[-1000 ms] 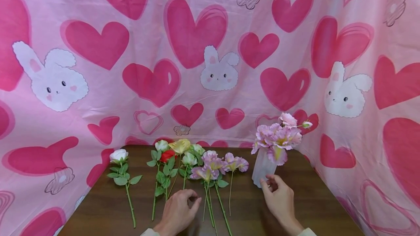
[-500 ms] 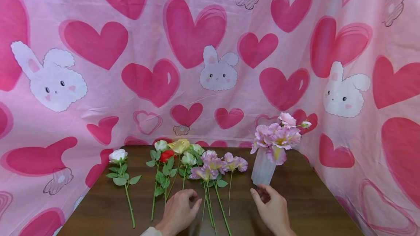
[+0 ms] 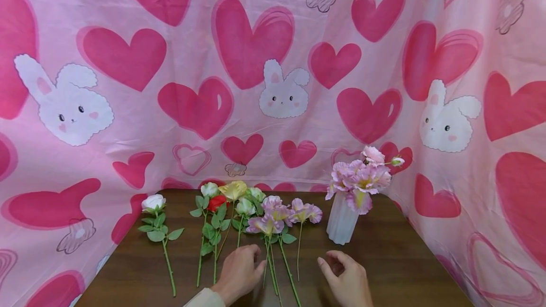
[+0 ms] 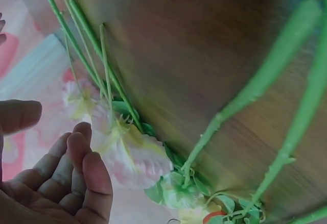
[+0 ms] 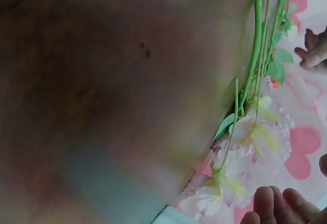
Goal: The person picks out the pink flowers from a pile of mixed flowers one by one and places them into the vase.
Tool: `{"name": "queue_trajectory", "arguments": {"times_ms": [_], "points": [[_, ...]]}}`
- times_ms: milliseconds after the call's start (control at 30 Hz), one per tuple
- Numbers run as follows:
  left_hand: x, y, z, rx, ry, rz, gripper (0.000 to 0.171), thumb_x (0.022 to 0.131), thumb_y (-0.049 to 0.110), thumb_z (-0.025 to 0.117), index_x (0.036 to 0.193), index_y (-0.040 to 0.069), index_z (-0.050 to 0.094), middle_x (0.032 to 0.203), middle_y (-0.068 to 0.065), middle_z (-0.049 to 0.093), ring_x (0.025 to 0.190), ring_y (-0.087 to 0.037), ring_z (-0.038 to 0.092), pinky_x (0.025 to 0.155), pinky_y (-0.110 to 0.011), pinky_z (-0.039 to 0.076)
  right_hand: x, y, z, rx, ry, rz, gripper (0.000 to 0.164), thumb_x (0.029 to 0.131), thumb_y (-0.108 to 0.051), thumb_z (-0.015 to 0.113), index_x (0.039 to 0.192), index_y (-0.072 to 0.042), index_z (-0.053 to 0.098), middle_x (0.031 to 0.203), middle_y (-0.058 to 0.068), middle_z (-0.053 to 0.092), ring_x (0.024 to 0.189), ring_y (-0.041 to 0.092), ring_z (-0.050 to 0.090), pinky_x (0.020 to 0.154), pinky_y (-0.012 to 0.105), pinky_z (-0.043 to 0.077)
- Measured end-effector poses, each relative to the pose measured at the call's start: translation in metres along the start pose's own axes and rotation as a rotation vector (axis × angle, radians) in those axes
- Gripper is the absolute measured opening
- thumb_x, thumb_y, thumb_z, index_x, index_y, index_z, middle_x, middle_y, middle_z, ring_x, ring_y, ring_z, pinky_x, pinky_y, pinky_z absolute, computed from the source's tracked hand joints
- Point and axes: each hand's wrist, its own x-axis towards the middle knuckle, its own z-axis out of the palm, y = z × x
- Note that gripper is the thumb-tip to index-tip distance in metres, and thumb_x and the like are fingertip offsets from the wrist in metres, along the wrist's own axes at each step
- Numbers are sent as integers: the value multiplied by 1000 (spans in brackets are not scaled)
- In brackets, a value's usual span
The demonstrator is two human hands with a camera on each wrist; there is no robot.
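Note:
My left hand [image 3: 240, 271] hovers over the stems of the flowers at the table's middle, fingers loosely bent with nothing between them. In the left wrist view its fingers [image 4: 97, 175] stand apart from the purple flower [image 4: 135, 155] behind them. My right hand [image 3: 346, 278] is just in front of the white vase [image 3: 342, 221], loosely curved and not touching it. The vase stands upright and bears several light purple blooms [image 3: 360, 179] and a pink rose [image 3: 374, 155]. Between the hands lie purple flowers [image 3: 268, 221] and a single purple flower [image 3: 304, 212].
Left of these lie a yellow flower [image 3: 233, 190], a red rose [image 3: 217, 202] and several white-green roses [image 3: 245, 206]. A white rose [image 3: 154, 203] lies apart at the left on the brown table [image 3: 128, 278]. Pink heart-patterned cloth [image 3: 192, 60] surrounds the table.
My right hand has drawn back from the vase, towards me and to the left. The left hand has shifted slightly to the right. The flowers and vase stay in place.

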Motion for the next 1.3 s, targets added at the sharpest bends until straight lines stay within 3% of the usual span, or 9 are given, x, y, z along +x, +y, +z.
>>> {"name": "queue_trajectory", "arguments": {"times_ms": [200,567,867,1067,1300], "points": [[9,0,6,-25,-82,-40,15,88,25,81,88,15,70,77,5,67,67,-15,62,58,-39,48,-6,1,3,6,14,-35,18,83,-29,87,91,-18,76,76,-16,63,66,1,56,61,24,48],[9,-9,21,13,-110,-72,23,86,21,82,75,16,62,67,4,58,60,-17,58,55,-40,45,-7,0,3,21,51,-52,17,81,-27,89,90,-21,76,77,-18,64,66,1,57,60,23,48],[18,-4,28,10,-210,-126,32,87,20,80,66,13,57,64,0,56,58,-21,58,57,-44,50,-6,-2,1,14,10,-10,16,83,-29,87,91,-20,76,78,-15,65,66,1,57,61,24,49],[20,-1,33,51,-260,-171,39,88,21,80,60,12,53,59,-3,53,53,-20,54,56,-42,50,-5,-2,1,12,46,-31,16,81,-28,89,90,-22,76,76,-17,64,65,-2,56,62,24,48],[23,-2,38,59,-275,-183,33,87,18,81,65,10,58,66,-4,59,61,-21,59,61,-43,52,-3,-3,1,12,46,-38,16,81,-26,89,89,-23,76,76,-18,63,65,-2,55,61,24,48]]}}
